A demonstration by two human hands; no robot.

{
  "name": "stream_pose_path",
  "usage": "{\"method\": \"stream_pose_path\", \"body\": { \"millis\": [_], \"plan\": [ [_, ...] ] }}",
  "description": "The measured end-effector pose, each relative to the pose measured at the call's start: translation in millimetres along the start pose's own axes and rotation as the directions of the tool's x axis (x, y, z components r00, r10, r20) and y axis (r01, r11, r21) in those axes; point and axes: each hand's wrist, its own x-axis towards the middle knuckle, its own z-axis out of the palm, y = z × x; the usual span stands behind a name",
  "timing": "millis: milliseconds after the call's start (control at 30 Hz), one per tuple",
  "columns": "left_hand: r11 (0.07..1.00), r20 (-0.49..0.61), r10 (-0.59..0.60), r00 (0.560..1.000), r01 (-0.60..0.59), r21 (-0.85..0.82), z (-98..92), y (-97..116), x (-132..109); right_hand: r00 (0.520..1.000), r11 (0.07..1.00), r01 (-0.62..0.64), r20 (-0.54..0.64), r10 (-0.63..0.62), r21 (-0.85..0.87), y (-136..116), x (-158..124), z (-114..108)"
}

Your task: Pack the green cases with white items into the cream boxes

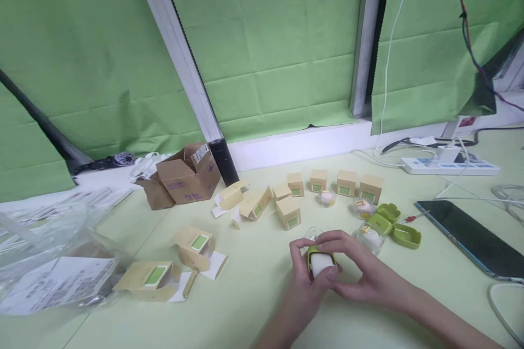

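Both hands meet around a small green case with a white item inside, near the front of the table. My left hand grips its left and lower side, thumb over the white item. My right hand holds it from the top and right. Just behind the hands stands a clear plastic piece, partly hidden. To the right are clear cups with whitish contents and open green cases. Small closed tan boxes stand behind, in a loose group.
Opened tan boxes and a clear plastic bag with a label lie at left. A brown carton stands behind. At right are a dark phone, cables and a white power strip.
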Motion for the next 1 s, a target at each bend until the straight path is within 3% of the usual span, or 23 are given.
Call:
{"method": "stream_pose_path", "body": {
  "millis": [133, 300, 533, 600, 733, 800, 867, 933, 1000],
  "plan": [
    [0.994, 0.023, -0.013, 1.000, 0.016, -0.104, 3.6, 7, 3, 0.998, 0.993, 0.064, 0.011, -0.063, -0.100, -4, 1, 2],
    [0.921, -0.006, -0.112, 0.994, 0.101, -0.377, 9.3, 3, 8, 0.986, 0.990, 0.030, -0.156, -0.051, -0.137, -12, 4, 9],
    [0.938, -0.028, -0.134, 0.991, 0.118, -0.326, 8.9, -19, 5, 0.972, 0.984, -0.027, -0.234, -0.015, -0.175, -13, 4, 20],
    [0.943, -0.016, -0.135, 0.991, 0.123, -0.310, 9.5, -14, 5, 0.977, 0.987, -0.040, -0.212, 0.006, -0.154, -12, 3, 17],
    [0.937, 0.080, -0.117, 0.990, 0.137, -0.321, 4.1, 4, 8, 0.996, 0.996, -0.082, -0.027, 0.083, 0.016, -6, 5, 1],
    [0.964, 0.095, -0.142, 0.985, 0.159, -0.212, -3.2, 8, 12, 0.992, 0.989, -0.126, -0.018, 0.128, 0.083, -2, 7, -8],
    [0.991, -0.063, -0.115, 0.991, 0.119, 0.066, -11.6, 6, 17, 0.971, 0.971, -0.193, -0.114, 0.209, 0.141, 2, 9, -14],
    [0.915, -0.257, 0.028, 0.966, 0.079, 0.395, -18.3, 0, 23, 0.923, 0.936, -0.271, -0.214, 0.319, 0.226, 6, 10, -18],
    [0.816, -0.326, 0.126, 0.937, 0.089, 0.572, -22.2, -9, 28, 0.867, 0.882, -0.360, -0.241, 0.437, 0.303, 10, 12, -20]
  ]
}}
